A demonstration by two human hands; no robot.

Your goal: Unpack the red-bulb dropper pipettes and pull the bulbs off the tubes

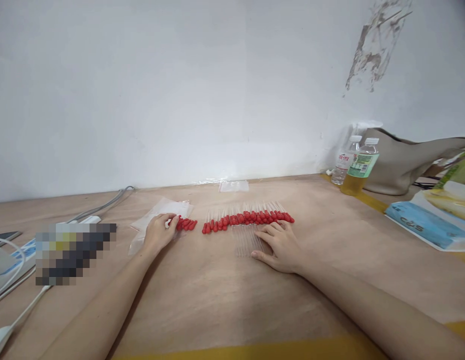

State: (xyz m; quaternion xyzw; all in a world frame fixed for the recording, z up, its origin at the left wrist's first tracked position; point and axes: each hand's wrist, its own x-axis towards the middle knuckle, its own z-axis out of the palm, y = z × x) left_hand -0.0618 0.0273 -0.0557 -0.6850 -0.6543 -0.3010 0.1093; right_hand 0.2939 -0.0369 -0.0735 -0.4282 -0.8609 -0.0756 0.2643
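Observation:
A long row of glass droppers with red rubber bulbs point(251, 218) lies across the brown table point(217, 300). A smaller bunch of red-bulbed droppers point(186, 224) lies to its left, partly on clear plastic bags point(163, 210). My left hand point(159, 233) rests on the bags, its fingertips touching that small bunch. My right hand point(279, 245) lies flat on the table with fingers apart, beside a group of bare glass tubes point(246, 240) just below the long row.
Two drink bottles point(358, 165) and a beige bag point(408, 160) stand at the back right by the wall. A blue packet point(423, 225) lies at the right. Cables point(105, 205), a phone and a blurred object point(73, 252) sit at the left. A small clear bag point(233, 186) lies near the wall.

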